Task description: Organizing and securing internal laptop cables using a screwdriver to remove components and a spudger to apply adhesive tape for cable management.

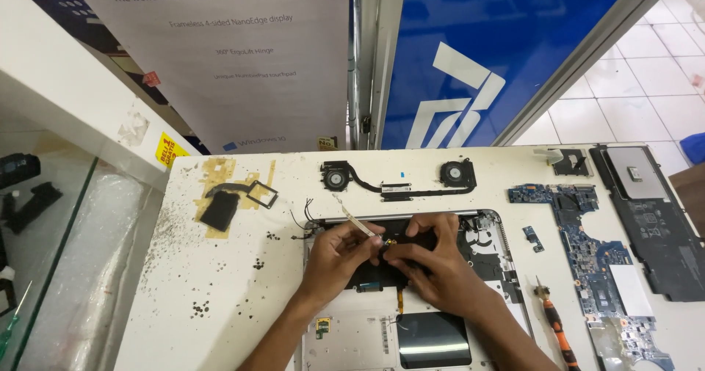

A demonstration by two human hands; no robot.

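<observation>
An opened silver laptop base (507, 268) lies on the white table (220, 283), its insides exposed. Both my hands work over its upper middle. My left hand (339, 253) pinches a thin pale ribbon cable (351, 215) that runs up and left from the fingers. My right hand (433, 257) presses its fingertips on a small part at the black inner area, touching the left hand's fingertips. What sits under the fingers is hidden. A dark touchpad back (433, 339) shows below the hands.
A twin-fan heat pipe assembly (400, 180) lies behind the laptop. A blue motherboard (587, 253) and a black battery (653, 217) lie at the right. An orange-handled screwdriver (554, 323) lies beside the base. Black pads and tape (224, 206) sit left, with scattered small screws (198, 308).
</observation>
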